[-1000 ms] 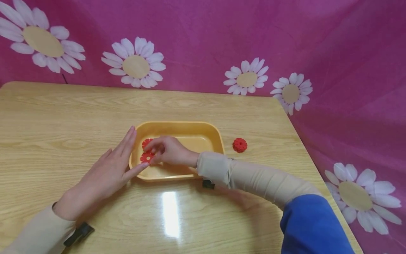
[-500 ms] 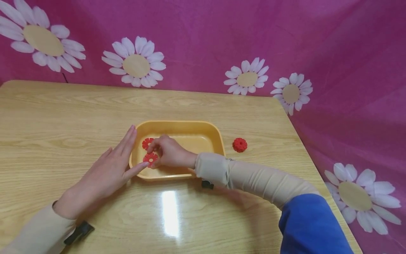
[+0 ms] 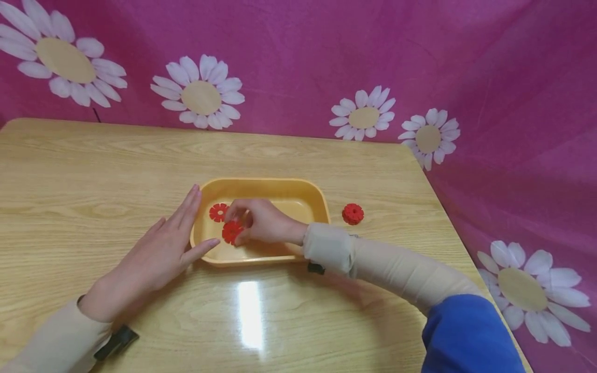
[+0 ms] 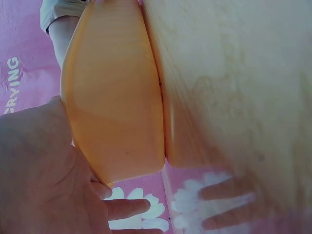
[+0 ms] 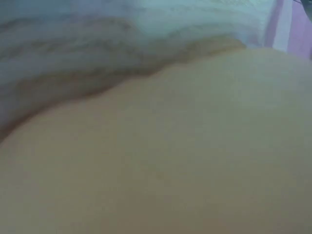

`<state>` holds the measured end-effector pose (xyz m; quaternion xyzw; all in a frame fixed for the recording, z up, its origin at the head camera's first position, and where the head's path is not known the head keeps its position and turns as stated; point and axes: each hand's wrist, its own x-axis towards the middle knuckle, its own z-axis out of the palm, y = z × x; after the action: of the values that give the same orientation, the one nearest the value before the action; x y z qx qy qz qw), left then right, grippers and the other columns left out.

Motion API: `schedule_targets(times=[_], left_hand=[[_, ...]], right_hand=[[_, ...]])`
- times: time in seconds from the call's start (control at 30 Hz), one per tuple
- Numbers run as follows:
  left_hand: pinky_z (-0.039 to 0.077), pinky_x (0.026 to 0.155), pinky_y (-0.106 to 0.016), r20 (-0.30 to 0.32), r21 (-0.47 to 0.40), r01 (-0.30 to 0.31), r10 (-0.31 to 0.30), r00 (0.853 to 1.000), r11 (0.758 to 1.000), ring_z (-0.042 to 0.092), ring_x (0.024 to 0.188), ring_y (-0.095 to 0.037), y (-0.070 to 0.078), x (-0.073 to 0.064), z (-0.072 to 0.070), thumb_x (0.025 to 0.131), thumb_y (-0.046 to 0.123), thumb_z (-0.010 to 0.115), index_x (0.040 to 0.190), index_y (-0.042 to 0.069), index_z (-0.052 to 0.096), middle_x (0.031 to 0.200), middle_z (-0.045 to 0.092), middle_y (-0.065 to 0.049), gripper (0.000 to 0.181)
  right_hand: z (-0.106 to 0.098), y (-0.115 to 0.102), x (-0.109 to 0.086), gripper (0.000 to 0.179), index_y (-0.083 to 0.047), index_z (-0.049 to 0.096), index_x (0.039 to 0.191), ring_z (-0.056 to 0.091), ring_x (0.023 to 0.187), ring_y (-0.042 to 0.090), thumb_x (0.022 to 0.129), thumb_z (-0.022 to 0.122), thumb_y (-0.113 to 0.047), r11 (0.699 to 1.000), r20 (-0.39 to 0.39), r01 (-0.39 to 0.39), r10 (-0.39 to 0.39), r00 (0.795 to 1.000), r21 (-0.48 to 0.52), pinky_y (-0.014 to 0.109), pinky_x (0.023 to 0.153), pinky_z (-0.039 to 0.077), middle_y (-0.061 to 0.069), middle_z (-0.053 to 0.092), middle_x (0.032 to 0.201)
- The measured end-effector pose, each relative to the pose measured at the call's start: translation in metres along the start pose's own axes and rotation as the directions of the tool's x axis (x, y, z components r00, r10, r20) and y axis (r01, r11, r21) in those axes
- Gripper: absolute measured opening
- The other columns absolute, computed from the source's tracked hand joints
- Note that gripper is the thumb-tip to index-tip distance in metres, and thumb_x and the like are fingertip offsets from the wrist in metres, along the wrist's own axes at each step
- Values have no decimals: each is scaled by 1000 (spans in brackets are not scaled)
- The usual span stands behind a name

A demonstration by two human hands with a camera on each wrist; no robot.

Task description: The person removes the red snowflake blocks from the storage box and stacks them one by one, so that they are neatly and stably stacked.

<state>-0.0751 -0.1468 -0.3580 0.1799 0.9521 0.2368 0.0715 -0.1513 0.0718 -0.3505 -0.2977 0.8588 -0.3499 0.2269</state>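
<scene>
In the head view a yellow plastic tray [image 3: 298, 189] stands on the table. Inside it, my right hand [image 3: 267, 221] pinches a red flower-shaped disc [image 3: 230, 232] between thumb and fingers. Another red notched disc [image 3: 218, 212] lies at the tray's left end, partly behind my fingertips. My left hand [image 3: 156, 248] has its fingers straight along the tray's left end, with the thumb reaching over the near rim. The left wrist view shows this hand [image 4: 53, 180] against the outer wall of the tray [image 4: 117, 97]. Blurred surfaces fill the right wrist view, and the disc is hidden there.
A small stack of red flower-shaped discs [image 3: 353, 213] sits on the wooden table [image 3: 116, 166], right of the tray. Behind the table and along its right side hangs a magenta cloth [image 3: 289, 62] with white daisies.
My right hand has drawn slightly to the right inside the tray, and the red disc at its fingertips has come along. The left hand has stayed at the tray's end.
</scene>
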Motion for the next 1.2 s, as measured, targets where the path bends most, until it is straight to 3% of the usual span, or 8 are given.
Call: schedule_targets(times=[0.13,0.33,0.5,0.7,0.87,1.0,1.2], left_hand=[[21,106,-72,-3,-4,2,-2,1000,1000,18,146,-37,1,0,0,95,62,47,156,14,-13,163,-15,-2,98],[20,107,-71,-7,-4,2,-2,1000,1000,16,147,-36,1,0,0,96,61,46,156,14,-13,163,-14,-2,96],[20,107,-70,-15,-12,-5,5,1000,1000,17,147,-35,0,-1,2,96,60,47,156,14,-12,163,-14,-2,96],[20,107,-70,-13,-18,-4,3,1000,1000,16,147,-35,0,0,1,95,61,48,156,14,-12,164,-13,-2,98],[19,107,-70,-9,-22,3,-3,1000,1000,16,147,-36,0,-1,0,95,61,49,156,14,-12,164,-13,-2,98],[20,108,-70,-5,-21,8,-8,1000,1000,20,145,-39,1,-1,0,95,61,49,156,15,-13,163,-13,-2,98],[19,107,-71,8,-27,19,-19,1000,999,19,145,-41,1,2,1,94,62,49,156,14,-13,163,-14,-1,100]], right_hand=[[-18,3,-12,36,-7,66,108,59,80,16,77,83,-3,999,-55,14,-12,998,40,22,72,53,3,65,101],[-53,11,-34,38,1,66,108,56,68,17,74,81,7,976,-176,60,-23,984,210,25,65,53,10,63,99],[-84,25,-59,39,-1,66,112,57,75,20,75,81,5,960,-260,0,75,963,280,23,67,52,11,62,105],[-115,58,-95,41,-4,64,117,62,82,23,80,81,-4,955,-342,-116,209,916,273,27,71,56,10,62,114],[-126,96,-120,42,-2,61,121,61,87,22,83,78,-7,935,-371,-219,315,873,277,26,76,57,13,60,117],[-127,121,-137,42,-3,59,124,61,88,23,86,76,-8,902,-355,-315,409,841,294,30,79,58,15,59,119],[-122,139,-150,41,-1,59,124,60,85,23,86,75,-3,897,-353,-332,424,834,293,31,76,58,16,60,117]])
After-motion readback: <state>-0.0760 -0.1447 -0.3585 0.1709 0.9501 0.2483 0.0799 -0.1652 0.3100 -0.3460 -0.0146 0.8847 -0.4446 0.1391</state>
